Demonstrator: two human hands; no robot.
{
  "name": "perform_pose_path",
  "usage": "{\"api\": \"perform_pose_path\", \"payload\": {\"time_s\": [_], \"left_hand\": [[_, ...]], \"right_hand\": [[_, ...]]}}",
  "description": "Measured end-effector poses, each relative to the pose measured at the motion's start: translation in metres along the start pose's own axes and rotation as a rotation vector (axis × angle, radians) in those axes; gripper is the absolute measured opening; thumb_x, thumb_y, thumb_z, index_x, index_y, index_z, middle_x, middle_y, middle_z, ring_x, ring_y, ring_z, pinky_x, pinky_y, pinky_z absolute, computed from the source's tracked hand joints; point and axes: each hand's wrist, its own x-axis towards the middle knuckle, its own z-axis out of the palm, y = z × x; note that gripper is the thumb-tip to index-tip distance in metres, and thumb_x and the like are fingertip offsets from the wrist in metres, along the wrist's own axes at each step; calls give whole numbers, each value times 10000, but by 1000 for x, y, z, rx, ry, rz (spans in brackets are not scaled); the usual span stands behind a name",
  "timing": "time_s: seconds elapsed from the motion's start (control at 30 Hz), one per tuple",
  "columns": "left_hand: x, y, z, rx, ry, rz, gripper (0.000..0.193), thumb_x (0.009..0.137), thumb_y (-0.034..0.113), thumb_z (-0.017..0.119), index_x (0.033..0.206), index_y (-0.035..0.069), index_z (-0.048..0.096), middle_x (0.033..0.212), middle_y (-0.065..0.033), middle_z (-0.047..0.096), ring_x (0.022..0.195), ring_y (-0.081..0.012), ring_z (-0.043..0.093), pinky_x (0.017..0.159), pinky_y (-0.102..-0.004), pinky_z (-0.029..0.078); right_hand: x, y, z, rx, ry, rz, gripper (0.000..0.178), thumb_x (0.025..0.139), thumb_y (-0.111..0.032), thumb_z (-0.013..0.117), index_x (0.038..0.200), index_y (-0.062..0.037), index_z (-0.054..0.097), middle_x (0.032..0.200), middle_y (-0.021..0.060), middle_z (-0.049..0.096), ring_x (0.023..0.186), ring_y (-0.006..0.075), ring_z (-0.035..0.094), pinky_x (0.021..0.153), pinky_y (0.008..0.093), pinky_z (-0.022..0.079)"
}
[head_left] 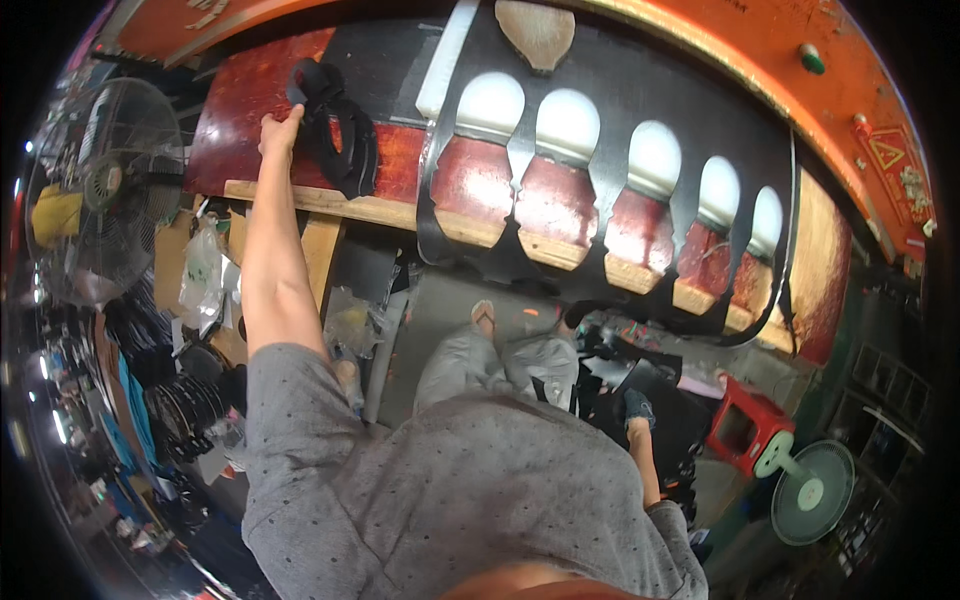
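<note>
My left hand (281,130) is stretched out to the far left of the table, bare, its thumb apart from the loosely bent fingers. The thumb touches or nearly touches a pile of curved black cut pieces (352,150) lying on the red tabletop. My right hand (637,405), in a dark glove, hangs low at my right side against a black flat sheet (655,380). Its fingers blend into the dark material, so their grip cannot be made out. Ahead, a black sheet with scalloped cut-outs (520,150) drapes over the table's front edge.
Several white rounded forms (567,125) show through the cut-outs. A white bar (447,60) and a tan shield-shaped piece (537,33) lie farther back. An orange machine frame (690,30) spans behind. Fans stand left (105,185) and right (812,493), with a red stool (748,428) nearby.
</note>
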Motion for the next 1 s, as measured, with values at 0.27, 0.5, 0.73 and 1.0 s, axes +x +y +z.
{"api": "perform_pose_path", "payload": {"time_s": [0.27, 0.5, 0.73, 1.0], "left_hand": [[-147, -7, 22, -371, 374, 800, 268, 841, 181, 694, 1025, -10, 654, 1015, -128, 676, 919, -231, 631, 841, -365, 489], [-165, -21, 39, -124, 280, 692, 233, 864, 261, 687, 989, 64, 698, 996, -81, 662, 921, -217, 593, 857, -328, 444], [-119, -51, 30, -159, 189, 890, 243, 915, 154, 644, 1076, -27, 648, 1050, -127, 654, 936, -190, 581, 875, -312, 462], [-92, -39, -3, 99, 103, 830, 292, 950, 235, 570, 1123, 11, 641, 1097, -89, 665, 962, -208, 606, 898, -316, 480]], "right_hand": [[-56, 22, 61, -457, -337, 386, 509, 860, -496, 509, 1092, -64, 647, 973, 181, 685, 980, 331, 642, 782, 424, 484], [-37, 55, 132, -282, -278, 399, 517, 844, -514, 531, 1059, -60, 651, 969, 174, 681, 949, 313, 646, 762, 423, 484], [41, 100, 218, -86, -122, 233, 526, 828, -533, 554, 1025, -55, 655, 964, 167, 676, 919, 295, 649, 741, 423, 483], [146, 108, 250, 152, -63, 542, 449, 830, -461, 570, 1008, -57, 658, 946, 159, 676, 887, 294, 652, 731, 416, 493]]}}
